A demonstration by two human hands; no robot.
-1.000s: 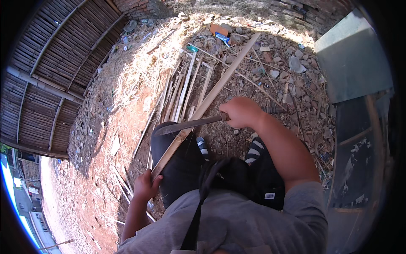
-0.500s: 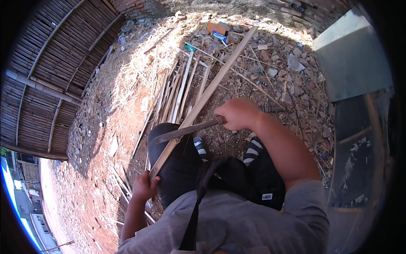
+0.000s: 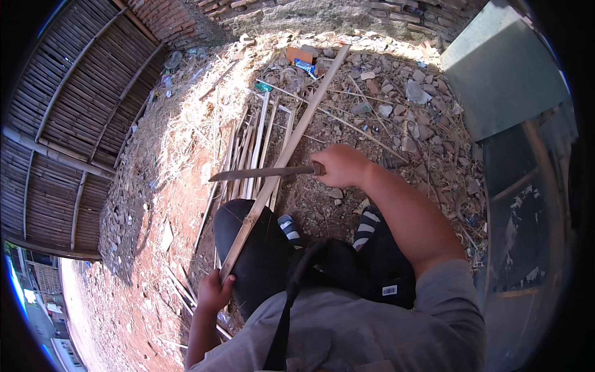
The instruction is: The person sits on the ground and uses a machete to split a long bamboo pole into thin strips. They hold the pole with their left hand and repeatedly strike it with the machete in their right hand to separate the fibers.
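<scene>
A long, flat strip of bamboo point(image 3: 300, 127) slants from my left hand up across my left thigh to the far rubble. My left hand point(image 3: 215, 291) is closed round its near end. In my right hand point(image 3: 343, 166) is the handle of a machete point(image 3: 263, 174). Its dark blade points left and crosses over the strip beyond my knee; whether it touches the strip I cannot tell. A paler, rough spot shows on the strip where it rests on my thigh.
Several thin strips point(image 3: 255, 146) lie bundled on the ground beyond my knee, and more sticks point(image 3: 181, 286) lie by my left forearm. Rubble point(image 3: 396, 111) covers the far ground. A woven bamboo wall point(image 3: 68, 80) stands left, grey panels point(image 3: 505, 80) right, a brick wall point(image 3: 322, 17) behind.
The machete has moved away from me along the strip, from over my thigh to beyond the knee, and its blade now lies nearly level. My left hand keeps its hold.
</scene>
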